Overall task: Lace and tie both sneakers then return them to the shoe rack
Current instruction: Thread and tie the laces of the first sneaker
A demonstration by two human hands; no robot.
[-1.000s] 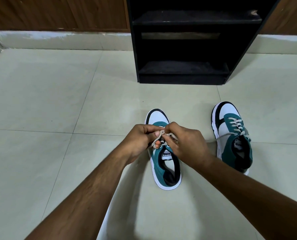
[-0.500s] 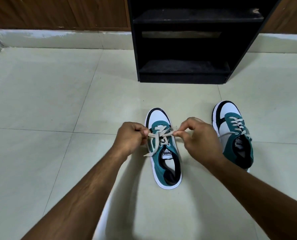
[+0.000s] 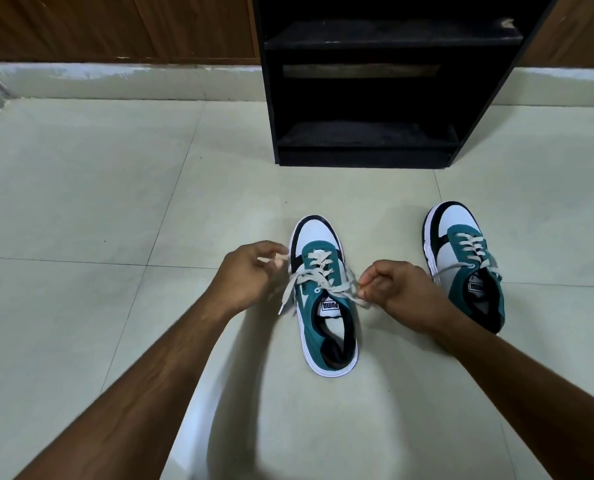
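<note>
A teal, white and black sneaker point(image 3: 326, 323) stands on the tiled floor in the middle, toe pointing away from me. Its cream lace point(image 3: 314, 277) is threaded through the eyelets, and the two ends run out to either side. My left hand point(image 3: 248, 277) pinches the left lace end beside the toe. My right hand point(image 3: 397, 289) is closed on the right lace end next to the tongue. A second matching sneaker point(image 3: 461, 261) stands to the right, laced, with a loose lace end trailing left behind my right hand.
A black shoe rack point(image 3: 368, 88) with two bare shelves stands against the wall straight ahead of the sneakers. A wooden wall with a pale skirting runs along the back. Pale floor tiles point(image 3: 98, 202) spread to the left and right.
My hands were together over the middle sneaker's laces a second ago. They have since drawn apart sideways, pulling the lace ends out to the left and right.
</note>
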